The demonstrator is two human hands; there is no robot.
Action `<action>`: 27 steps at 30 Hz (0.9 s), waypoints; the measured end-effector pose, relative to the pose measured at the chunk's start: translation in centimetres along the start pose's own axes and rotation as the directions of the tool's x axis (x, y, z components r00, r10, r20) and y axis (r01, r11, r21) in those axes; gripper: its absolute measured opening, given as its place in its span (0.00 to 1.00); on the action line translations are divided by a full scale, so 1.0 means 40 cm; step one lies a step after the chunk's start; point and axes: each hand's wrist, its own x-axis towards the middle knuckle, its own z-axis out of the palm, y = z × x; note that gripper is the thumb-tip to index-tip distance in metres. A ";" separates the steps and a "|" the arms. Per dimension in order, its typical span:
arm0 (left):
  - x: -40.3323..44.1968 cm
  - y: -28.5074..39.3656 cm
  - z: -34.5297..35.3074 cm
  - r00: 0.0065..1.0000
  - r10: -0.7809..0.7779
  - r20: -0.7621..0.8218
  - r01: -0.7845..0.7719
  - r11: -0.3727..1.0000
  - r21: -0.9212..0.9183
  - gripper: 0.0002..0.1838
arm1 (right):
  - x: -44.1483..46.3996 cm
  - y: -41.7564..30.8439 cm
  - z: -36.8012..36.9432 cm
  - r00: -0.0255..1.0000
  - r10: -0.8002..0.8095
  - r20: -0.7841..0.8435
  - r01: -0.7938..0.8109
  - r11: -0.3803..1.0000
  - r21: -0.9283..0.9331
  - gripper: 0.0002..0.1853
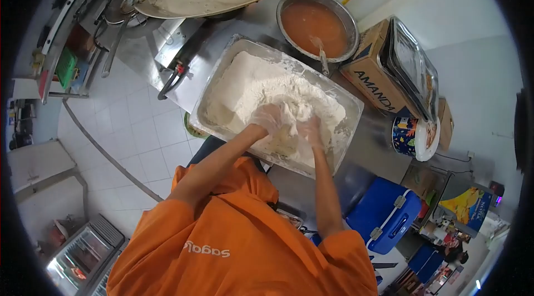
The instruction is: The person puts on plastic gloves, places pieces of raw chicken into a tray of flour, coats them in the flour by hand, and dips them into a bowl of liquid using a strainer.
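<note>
A large rectangular metal tray of white flour lies in front of me on the steel counter. My left hand, in a clear plastic glove, reaches into the flour near the tray's middle. Close to its right, my right hand, gloved the same way, is also in the flour. Lumpy flour-coated food sits between the two hands, and the fingers look curled around it. Flour covers the fingertips and hides what kind of food it is.
Behind the tray stands a metal bowl of orange-brown liquid with a utensil in it. A big pan is at the upper left. To the right are a cardboard box, metal trays, a patterned tub and a blue cooler.
</note>
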 end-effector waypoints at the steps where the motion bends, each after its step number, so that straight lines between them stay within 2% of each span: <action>1: -0.035 0.027 -0.030 1.000 -0.021 0.010 0.021 0.999 0.032 0.17 | -0.036 -0.001 0.003 1.000 -0.022 -0.011 0.022 1.000 -0.011 0.25; 2: -0.066 0.043 -0.035 0.999 -0.045 0.024 0.043 0.997 0.062 0.17 | -0.065 0.001 0.020 1.000 -0.028 0.001 0.027 0.997 -0.074 0.22; 4: -0.086 0.023 0.039 0.990 0.134 -0.042 -0.119 0.959 0.257 0.18 | -0.086 -0.002 0.094 0.995 -0.022 0.102 0.049 0.960 -0.274 0.18; 6: -0.074 0.016 0.117 0.984 0.159 -0.078 -0.113 0.905 0.410 0.19 | -0.075 0.016 0.163 0.983 -0.006 0.185 0.092 0.882 -0.462 0.15; 8: -0.056 0.057 0.158 0.993 0.014 -0.114 0.045 0.863 0.504 0.21 | -0.068 0.032 0.183 0.965 0.034 0.260 0.142 0.765 -0.629 0.12; 11: -0.031 0.027 0.098 0.994 0.061 0.086 -0.089 0.920 0.382 0.24 | -0.046 0.043 0.163 0.992 -0.122 0.016 0.115 0.878 -0.464 0.14; 13: -0.032 0.000 0.085 0.964 0.212 -0.162 -0.144 0.924 0.354 0.24 | -0.017 0.029 0.151 0.966 -0.193 -0.170 0.129 0.935 -0.332 0.15; 14: -0.039 -0.008 0.086 0.920 0.276 -0.280 -0.174 0.924 0.340 0.24 | -0.007 0.008 0.143 0.941 -0.220 -0.258 0.128 0.934 -0.332 0.16; 16: -0.025 0.005 0.070 0.908 0.282 -0.311 -0.084 0.848 0.523 0.25 | 0.025 -0.064 0.109 0.863 -0.281 -0.420 0.102 0.911 -0.399 0.16; 17: -0.013 0.017 0.065 0.899 0.289 -0.329 -0.036 0.797 0.602 0.26 | 0.046 -0.072 0.098 0.854 -0.288 -0.432 0.085 0.898 -0.431 0.17; 19: 0.020 0.035 0.055 0.963 0.094 -0.254 0.004 0.933 0.359 0.25 | 0.103 -0.059 0.099 0.877 -0.274 -0.395 0.070 0.886 -0.459 0.18; 20: 0.035 0.033 0.045 0.981 0.000 -0.195 0.046 0.972 0.232 0.24 | 0.125 -0.029 0.116 0.912 -0.220 -0.346 0.076 0.919 -0.386 0.18; 21: 0.034 0.032 0.018 0.997 0.013 -0.075 0.007 0.969 0.248 0.23 | 0.146 0.003 0.134 0.941 -0.165 -0.294 0.069 0.948 -0.311 0.18; 23: 0.015 0.036 -0.044 0.986 0.021 0.163 -0.063 0.965 0.254 0.22 | 0.176 0.135 0.149 0.990 -0.023 -0.136 0.021 1.000 -0.022 0.17; 24: 0.008 0.029 -0.046 0.995 0.005 0.095 -0.026 0.974 0.224 0.19 | 0.214 0.229 0.210 0.963 -0.153 -0.220 0.114 0.977 -0.181 0.15; 26: -0.022 0.016 -0.033 0.998 -0.042 -0.039 0.048 0.988 0.148 0.16 | 0.095 0.088 0.121 0.972 0.045 -0.231 -0.100 0.968 -0.232 0.15; 27: -0.042 0.014 -0.034 0.996 -0.033 -0.080 0.039 0.996 0.079 0.18 | 0.045 0.013 0.073 0.959 0.127 -0.254 -0.189 0.953 -0.237 0.15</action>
